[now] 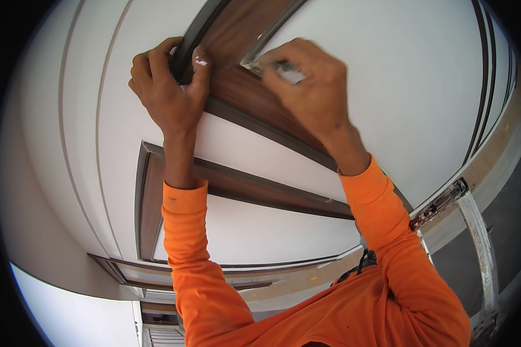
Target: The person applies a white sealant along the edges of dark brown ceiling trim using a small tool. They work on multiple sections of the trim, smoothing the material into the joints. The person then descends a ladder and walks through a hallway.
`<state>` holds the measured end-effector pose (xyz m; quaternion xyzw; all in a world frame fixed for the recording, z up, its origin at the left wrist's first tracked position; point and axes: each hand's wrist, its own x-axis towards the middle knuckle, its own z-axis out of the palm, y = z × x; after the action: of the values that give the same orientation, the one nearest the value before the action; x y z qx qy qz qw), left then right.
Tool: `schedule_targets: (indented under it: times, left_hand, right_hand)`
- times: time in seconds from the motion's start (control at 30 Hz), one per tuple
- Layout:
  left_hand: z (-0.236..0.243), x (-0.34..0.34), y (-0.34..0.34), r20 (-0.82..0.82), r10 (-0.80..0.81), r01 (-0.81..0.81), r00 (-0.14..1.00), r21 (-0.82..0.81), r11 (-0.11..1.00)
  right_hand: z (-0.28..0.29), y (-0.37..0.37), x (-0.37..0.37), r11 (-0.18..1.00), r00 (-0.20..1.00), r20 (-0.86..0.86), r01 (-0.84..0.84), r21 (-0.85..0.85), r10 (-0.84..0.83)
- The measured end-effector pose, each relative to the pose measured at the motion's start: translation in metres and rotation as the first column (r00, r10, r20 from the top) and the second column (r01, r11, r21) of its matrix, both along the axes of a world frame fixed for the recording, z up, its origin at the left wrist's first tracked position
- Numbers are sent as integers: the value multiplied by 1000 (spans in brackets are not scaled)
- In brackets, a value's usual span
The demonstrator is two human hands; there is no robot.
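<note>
Overhead, a brown wood-grain trim frame with dark grey edging surrounds a white panel. My left hand is closed around the frame's outer corner, fingers on the outer side and thumb on the inner. White residue marks that thumb. My right hand is closed in a pinch by the frame's inner corner. A small white and grey piece shows between its fingers; its kind is unclear. Pale material lies along that inner corner, partly behind the right fingertips.
Another brown trim frame with grey edges runs below my hands. Curved grooves line the white surface at the left. Dark double lines cross the panel at right. A white-smeared metal bar and a stained strip stand lower right.
</note>
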<state>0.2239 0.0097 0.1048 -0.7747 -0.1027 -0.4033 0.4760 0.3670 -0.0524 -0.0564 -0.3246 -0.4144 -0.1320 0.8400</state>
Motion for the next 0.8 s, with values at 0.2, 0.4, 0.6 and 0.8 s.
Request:
schedule_targets:
  times: [0.2,0.4,0.6,0.8]
  left_hand:
    - [0,-1,0,3,12,-12,1000,-1,1000]
    - [-1,4,-5,-7,17,-17,1000,-10,1000]
    - [-3,0,-2,6,13,-13,1000,-8,1000]
    - [-1,1,3,14,16,-15,1000,-30,999]
  right_hand:
    - [4,1,-14,969,967,104,-239,63,232]
    - [4,11,-1,990,960,-248,-113,87,131]
    - [-4,13,-13,983,967,-186,-157,93,172]
    - [-2,17,-21,989,984,132,-127,74,116]
